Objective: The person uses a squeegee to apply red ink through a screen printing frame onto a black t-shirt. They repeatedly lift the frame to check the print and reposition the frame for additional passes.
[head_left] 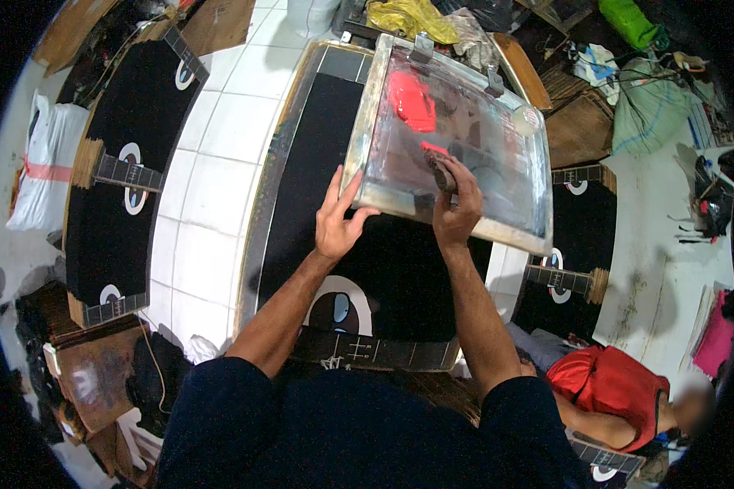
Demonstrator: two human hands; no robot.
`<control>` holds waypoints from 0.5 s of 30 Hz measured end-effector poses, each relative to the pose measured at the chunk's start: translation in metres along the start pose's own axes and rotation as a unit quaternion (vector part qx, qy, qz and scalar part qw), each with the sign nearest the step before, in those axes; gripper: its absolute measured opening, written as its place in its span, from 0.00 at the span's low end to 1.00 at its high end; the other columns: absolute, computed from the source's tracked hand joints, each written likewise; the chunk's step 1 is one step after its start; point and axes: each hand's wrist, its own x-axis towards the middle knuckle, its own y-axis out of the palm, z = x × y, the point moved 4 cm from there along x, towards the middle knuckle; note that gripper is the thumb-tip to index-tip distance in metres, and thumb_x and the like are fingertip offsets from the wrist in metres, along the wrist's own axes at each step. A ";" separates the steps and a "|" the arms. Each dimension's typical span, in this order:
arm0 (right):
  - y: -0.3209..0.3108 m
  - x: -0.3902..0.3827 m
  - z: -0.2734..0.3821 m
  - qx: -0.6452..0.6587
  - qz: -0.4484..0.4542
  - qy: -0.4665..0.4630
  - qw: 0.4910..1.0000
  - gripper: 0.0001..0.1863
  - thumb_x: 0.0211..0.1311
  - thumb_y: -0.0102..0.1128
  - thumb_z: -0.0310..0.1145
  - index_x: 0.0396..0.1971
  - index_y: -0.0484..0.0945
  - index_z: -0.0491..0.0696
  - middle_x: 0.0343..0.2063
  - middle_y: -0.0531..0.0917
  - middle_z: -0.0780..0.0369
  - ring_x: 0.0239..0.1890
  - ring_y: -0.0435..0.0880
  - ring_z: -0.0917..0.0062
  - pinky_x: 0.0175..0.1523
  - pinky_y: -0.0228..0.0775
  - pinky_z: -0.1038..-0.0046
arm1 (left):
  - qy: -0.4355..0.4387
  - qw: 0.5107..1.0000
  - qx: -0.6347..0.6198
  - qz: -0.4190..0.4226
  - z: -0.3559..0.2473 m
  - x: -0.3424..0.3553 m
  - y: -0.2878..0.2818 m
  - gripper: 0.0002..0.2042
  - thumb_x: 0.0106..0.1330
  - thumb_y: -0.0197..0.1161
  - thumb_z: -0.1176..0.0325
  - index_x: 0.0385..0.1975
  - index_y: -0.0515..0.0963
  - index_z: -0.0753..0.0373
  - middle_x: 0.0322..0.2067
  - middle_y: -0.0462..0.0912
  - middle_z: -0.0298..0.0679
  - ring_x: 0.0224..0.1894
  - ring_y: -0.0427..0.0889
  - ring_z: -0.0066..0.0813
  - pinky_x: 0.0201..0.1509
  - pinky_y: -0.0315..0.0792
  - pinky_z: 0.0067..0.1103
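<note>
The screen frame (510, 235) is positioned over the far part of the central tabletop (254, 236), its near edge facing the person. In this view, its right side extends past the tabletop's right edge; whether it lies flat cannot be told. The left hand (340, 224) is spread at the near left corner, fingers along the left edge and thumb along the near edge; whether it grips cannot be told. The right hand (458, 204) is closed around a dark hand tool (443, 175), its far end red, inside the near edge. Open room remains left of the frame, over black material (298, 175), and beyond it along a white-tiled aisle (200, 204).

The frame contains a patch of red ink (413, 102) near its far left. A white sack (47, 134) with a reddish band stands at far left; a pale green sack (651, 110) stands at far right. The contents of both are hidden.

A printed eye (341, 308) marks the black material nearest the person. Further black panels with eyes (130, 90) lie at both sides. A person in red (616, 391) is at lower right.
</note>
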 end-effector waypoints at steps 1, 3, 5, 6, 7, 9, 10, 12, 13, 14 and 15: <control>-0.014 0.006 0.012 0.008 -0.027 -0.008 1.000 0.16 0.69 0.57 0.26 0.55 0.82 0.50 0.55 0.86 0.57 0.57 0.84 0.58 0.62 0.71 0.59 | -0.006 1.000 0.008 -0.015 -0.016 0.017 -0.001 0.40 0.53 0.81 0.71 0.69 0.71 0.59 0.67 0.71 0.60 0.68 0.74 0.55 0.63 0.79 0.37; -0.032 0.050 0.021 0.093 -0.075 -0.031 0.992 0.13 0.77 0.55 0.35 0.54 0.82 0.48 0.53 0.87 0.55 0.57 0.84 0.57 0.64 0.72 0.58 | 0.021 0.998 0.015 -0.057 -0.052 0.058 -0.004 0.42 0.52 0.82 0.73 0.70 0.70 0.61 0.66 0.73 0.58 0.68 0.75 0.53 0.62 0.80 0.35; -0.051 0.102 0.027 0.057 -0.170 -0.019 0.984 0.12 0.74 0.60 0.35 0.50 0.83 0.46 0.50 0.87 0.56 0.55 0.86 0.58 0.61 0.75 0.60 | 0.005 0.998 -0.042 -0.057 -0.069 0.099 -0.011 0.43 0.52 0.82 0.76 0.71 0.68 0.62 0.65 0.76 0.56 0.62 0.81 0.48 0.58 0.81 0.33; -0.062 0.133 0.033 0.016 -0.195 -0.088 0.977 0.12 0.70 0.63 0.32 0.49 0.83 0.46 0.48 0.87 0.56 0.52 0.87 0.60 0.60 0.76 0.61 | -0.037 0.989 -0.138 -0.042 -0.066 0.111 -0.018 0.44 0.55 0.79 0.78 0.74 0.64 0.62 0.64 0.79 0.50 0.51 0.87 0.34 0.53 0.82 0.27; -0.069 0.157 0.036 0.003 -0.185 -0.068 0.980 0.12 0.68 0.63 0.31 0.49 0.83 0.47 0.47 0.87 0.56 0.51 0.87 0.59 0.58 0.77 0.61 | -0.068 0.982 -0.176 -0.017 -0.053 0.118 -0.029 0.43 0.57 0.78 0.76 0.74 0.63 0.61 0.62 0.80 0.51 0.48 0.87 0.29 0.52 0.81 0.26; -0.085 0.198 0.040 -0.046 -0.164 -0.042 0.984 0.14 0.62 0.64 0.29 0.49 0.83 0.50 0.45 0.87 0.56 0.49 0.87 0.57 0.55 0.77 0.61 | -0.065 0.989 -0.125 -0.054 -0.006 0.115 -0.058 0.37 0.63 0.74 0.74 0.73 0.65 0.62 0.58 0.82 0.53 0.46 0.86 0.28 0.51 0.81 0.24; -0.090 0.215 0.042 -0.066 -0.161 -0.033 0.984 0.14 0.62 0.64 0.30 0.49 0.83 0.51 0.44 0.87 0.56 0.48 0.87 0.56 0.54 0.77 0.61 | -0.149 0.983 -0.091 -0.062 0.035 0.097 -0.076 0.35 0.64 0.74 0.70 0.71 0.66 0.66 0.56 0.83 0.53 0.46 0.87 0.29 0.51 0.81 0.24; -0.096 0.240 0.044 -0.095 -0.151 -0.018 0.984 0.14 0.63 0.64 0.32 0.49 0.83 0.51 0.43 0.87 0.57 0.47 0.87 0.56 0.53 0.77 0.60 | -0.211 0.971 -0.048 -0.098 0.125 0.037 -0.123 0.31 0.70 0.70 0.65 0.68 0.68 0.74 0.52 0.85 0.54 0.47 0.87 0.32 0.52 0.80 0.25; -0.098 0.249 0.044 -0.105 -0.143 -0.010 0.984 0.15 0.63 0.64 0.33 0.49 0.82 0.52 0.43 0.88 0.57 0.46 0.87 0.56 0.52 0.77 0.60 | -0.322 0.943 -0.009 -0.082 0.172 -0.014 -0.151 0.27 0.73 0.66 0.65 0.66 0.70 0.74 0.50 0.85 0.56 0.46 0.87 0.35 0.52 0.80 0.28; -0.099 0.257 0.044 -0.117 -0.143 -0.018 0.983 0.14 0.63 0.64 0.35 0.49 0.83 0.53 0.43 0.88 0.57 0.46 0.87 0.57 0.52 0.77 0.59 | -0.308 0.930 0.192 -0.051 0.204 -0.067 -0.176 0.21 0.76 0.61 0.62 0.60 0.77 0.71 0.46 0.86 0.59 0.44 0.88 0.44 0.51 0.79 0.34; -0.101 0.264 0.042 -0.142 -0.142 -0.013 0.980 0.15 0.63 0.65 0.37 0.50 0.83 0.54 0.42 0.89 0.56 0.45 0.87 0.57 0.52 0.78 0.59 | -0.425 0.858 0.274 0.088 0.241 -0.133 -0.193 0.20 0.76 0.57 0.56 0.50 0.84 0.68 0.41 0.87 0.61 0.44 0.87 0.53 0.51 0.78 0.38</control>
